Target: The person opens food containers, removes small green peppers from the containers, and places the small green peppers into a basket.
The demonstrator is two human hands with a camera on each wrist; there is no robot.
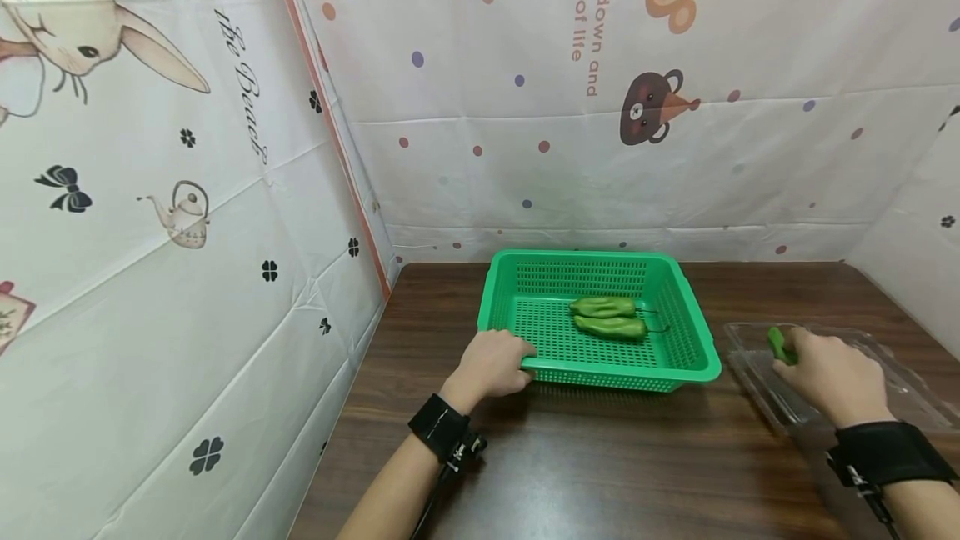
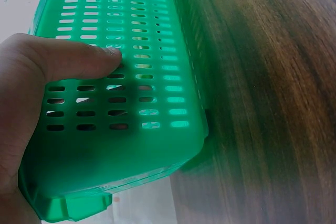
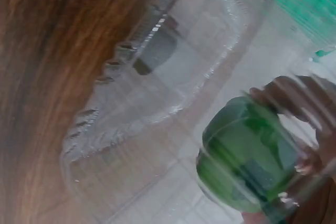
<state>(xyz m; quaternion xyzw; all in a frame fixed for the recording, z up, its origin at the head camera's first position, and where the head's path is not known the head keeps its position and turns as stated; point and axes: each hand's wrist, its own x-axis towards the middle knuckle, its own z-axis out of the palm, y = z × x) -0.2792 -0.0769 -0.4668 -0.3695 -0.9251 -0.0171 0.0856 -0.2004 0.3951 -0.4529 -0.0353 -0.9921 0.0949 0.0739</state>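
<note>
My left hand [image 1: 495, 363] grips the near left corner of a green plastic basket [image 1: 615, 375]. In the left wrist view the thumb [image 2: 79, 61] lies along the slotted outer wall, and the other fingers are hidden. Two long green peppers [image 1: 609, 327] lie side by side in the basket. On the right, my right hand [image 1: 836, 377] holds another green pepper [image 1: 777, 343] over a clear plastic container [image 1: 757, 357]. The right wrist view shows this pepper [image 3: 244, 153] blurred, with fingers [image 3: 310, 95] around it and clear plastic overlapping them.
The brown wooden table [image 1: 637, 457] bears the basket and the container. Printed white sheeting [image 1: 495, 182] hangs behind the table and along its left and right sides. Each wrist wears a black strap [image 1: 438, 429] with a cable.
</note>
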